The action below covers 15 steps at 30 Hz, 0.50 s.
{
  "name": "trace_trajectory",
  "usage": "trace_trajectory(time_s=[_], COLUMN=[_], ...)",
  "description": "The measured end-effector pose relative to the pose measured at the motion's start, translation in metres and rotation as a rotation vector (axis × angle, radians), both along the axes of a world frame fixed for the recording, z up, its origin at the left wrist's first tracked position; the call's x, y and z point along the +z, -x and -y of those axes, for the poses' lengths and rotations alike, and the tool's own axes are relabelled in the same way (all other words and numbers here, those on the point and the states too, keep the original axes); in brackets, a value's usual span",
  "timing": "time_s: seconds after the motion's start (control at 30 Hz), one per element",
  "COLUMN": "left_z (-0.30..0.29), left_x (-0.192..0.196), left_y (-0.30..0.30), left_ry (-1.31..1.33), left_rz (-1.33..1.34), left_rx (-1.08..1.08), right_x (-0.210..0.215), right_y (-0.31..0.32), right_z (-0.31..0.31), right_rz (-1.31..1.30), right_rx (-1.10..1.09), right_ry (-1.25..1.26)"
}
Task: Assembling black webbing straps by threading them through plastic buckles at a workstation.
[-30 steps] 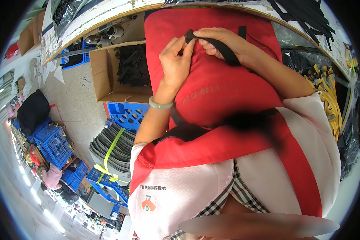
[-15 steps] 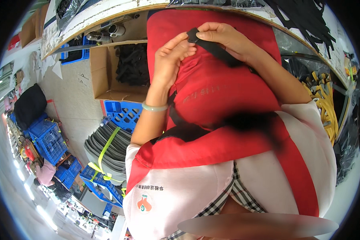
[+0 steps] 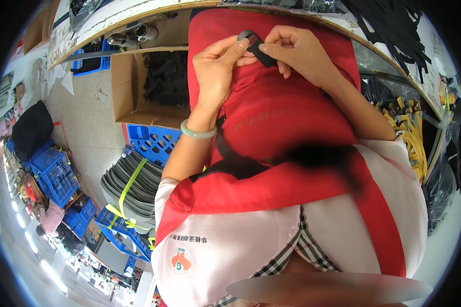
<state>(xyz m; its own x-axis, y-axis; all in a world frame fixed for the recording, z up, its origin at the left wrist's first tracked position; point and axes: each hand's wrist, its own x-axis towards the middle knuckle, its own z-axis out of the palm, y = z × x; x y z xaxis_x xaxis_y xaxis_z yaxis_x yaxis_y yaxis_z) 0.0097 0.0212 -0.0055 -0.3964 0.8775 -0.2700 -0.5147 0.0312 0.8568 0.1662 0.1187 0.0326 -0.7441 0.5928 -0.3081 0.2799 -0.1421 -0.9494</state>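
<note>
Over the red apron (image 3: 287,102) on my lap, both hands meet at a small black plastic buckle (image 3: 248,36) with slots across it. My left hand (image 3: 217,66) pinches the buckle's edge between thumb and fingertips. A short piece of black webbing strap (image 3: 266,58) runs down from the buckle. The fingers of my right hand (image 3: 297,53) are closed on this strap close to the buckle. Whether the strap passes through the slots is too small to tell. A pale green bangle (image 3: 197,130) circles my left wrist.
An open cardboard box (image 3: 125,87) with black pieces stands left of my lap. Behind it are a blue crate (image 3: 153,140) and a tied stack of dark sheets (image 3: 125,179). A worktable edge (image 3: 153,16) curves along the top. Black straps (image 3: 389,30) and yellow straps (image 3: 412,138) lie right.
The buckle has turned so its slots now show. My right hand has shifted down along the strap, and the strap's longer tail no longer shows beneath my right hand.
</note>
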Motion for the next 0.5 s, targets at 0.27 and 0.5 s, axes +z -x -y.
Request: trace_trajectory(time_s=[0.27,0.5], left_z=[0.003,0.007], left_x=[0.000,-0.006], left_y=[-0.002,-0.001], left_ry=[-0.121,-0.154], left_rz=[-0.368,-0.369], left_rx=[-0.049,-0.046], right_x=[-0.020,-0.032], right_y=[0.006,0.007], right_z=[-0.001,0.001], right_rz=[-0.055,-0.168], right_rx=[-0.112,-0.154], right_ry=[0.209,0.379])
